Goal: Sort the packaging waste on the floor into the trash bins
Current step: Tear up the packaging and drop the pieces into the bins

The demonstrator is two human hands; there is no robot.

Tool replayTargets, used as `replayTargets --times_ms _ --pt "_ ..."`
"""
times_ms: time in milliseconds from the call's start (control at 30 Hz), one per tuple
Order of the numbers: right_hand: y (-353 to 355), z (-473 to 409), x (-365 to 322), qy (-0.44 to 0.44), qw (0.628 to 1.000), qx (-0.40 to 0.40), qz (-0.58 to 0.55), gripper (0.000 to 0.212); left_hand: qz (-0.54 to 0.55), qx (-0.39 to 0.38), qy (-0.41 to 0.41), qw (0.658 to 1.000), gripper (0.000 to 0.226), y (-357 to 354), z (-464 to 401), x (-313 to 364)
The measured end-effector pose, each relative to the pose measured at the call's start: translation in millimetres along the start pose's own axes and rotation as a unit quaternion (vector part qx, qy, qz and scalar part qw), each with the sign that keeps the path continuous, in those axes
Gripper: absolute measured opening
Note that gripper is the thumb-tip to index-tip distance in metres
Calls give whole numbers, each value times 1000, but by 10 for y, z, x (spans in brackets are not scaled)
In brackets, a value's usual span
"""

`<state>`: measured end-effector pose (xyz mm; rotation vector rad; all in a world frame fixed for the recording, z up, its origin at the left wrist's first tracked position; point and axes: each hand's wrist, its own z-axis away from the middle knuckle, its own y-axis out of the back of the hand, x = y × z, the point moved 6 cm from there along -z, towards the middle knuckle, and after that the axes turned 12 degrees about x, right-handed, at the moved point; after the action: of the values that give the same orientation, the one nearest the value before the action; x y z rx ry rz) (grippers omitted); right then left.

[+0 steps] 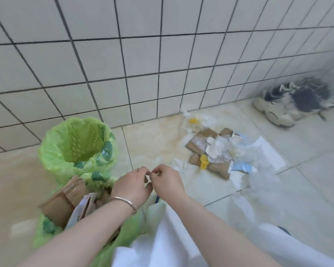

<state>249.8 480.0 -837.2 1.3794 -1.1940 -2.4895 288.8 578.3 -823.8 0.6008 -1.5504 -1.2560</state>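
Tiled wall (123, 54) meets pale floor (152, 143), head view only. Two bins lined with green bags stand at left: far bin (75, 143) by the wall looks hollow, nothing seen inside from here; near bin (66, 205) below it already stuffed with brown cardboard (60, 199) and some paper. Waste pile (214, 153) lies on floor right of centre, near the wall: flattened cardboard, white crumpled plastic, yellow bits, blue-white wrapper, well apart from the bins. Pair of sneakers (293, 103) in far right corner, blurred.

Left hand (131, 184), bracelet on wrist, and right hand (167, 183) meet just above near bin's edge, fingers curled, fingertips touching each other. Seem to be pinching a small scrap between them, maybe pulling it apart, too small and blurred to name. White fabric, likely the person's clothing, fills bottom centre.

Step in hand, my read: separating or handling one small piece before dropping it. Sorting roughly midway, cardboard partly binned, pile still big. Next move calls for releasing the scrap into the right bin, then reaching right to the pile, cardboard to near bin, plastic probably to far one
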Motion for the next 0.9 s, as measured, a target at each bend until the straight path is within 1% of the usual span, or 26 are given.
replayTargets --times_ms 100,167,333,433,567,733,800,900 --pt "406 -356 362 -42 998 45 -29 23 36 -31 0 999 28 -322 -363 480" --pt "616 -587 637 -67 995 69 -41 24 55 -55 -16 997 25 -586 -619 790" --pt "955 -1076 1391 -140 985 89 -50 23 71 -120 -50 989 24 -1287 -1062 1410" --pt "1102 -1414 1726 -172 979 101 -53 23 79 -160 -50 983 23 -1667 -1292 1630" --pt "1137 -1794 1998 -196 976 85 -43 26 115 -184 -14 976 21 -2069 -1552 1805" --pt "1163 -2283 2230 -206 976 70 -27 15 127 -203 29 970 22 -2471 -1837 1847" --pt "1192 -2452 2327 -211 975 63 -22 14 129 -198 65 970 22 -2600 -1983 1808" --pt "1298 -2680 2435 -208 975 76 -14 22 117 -166 118 972 18 -2747 -2214 1748"
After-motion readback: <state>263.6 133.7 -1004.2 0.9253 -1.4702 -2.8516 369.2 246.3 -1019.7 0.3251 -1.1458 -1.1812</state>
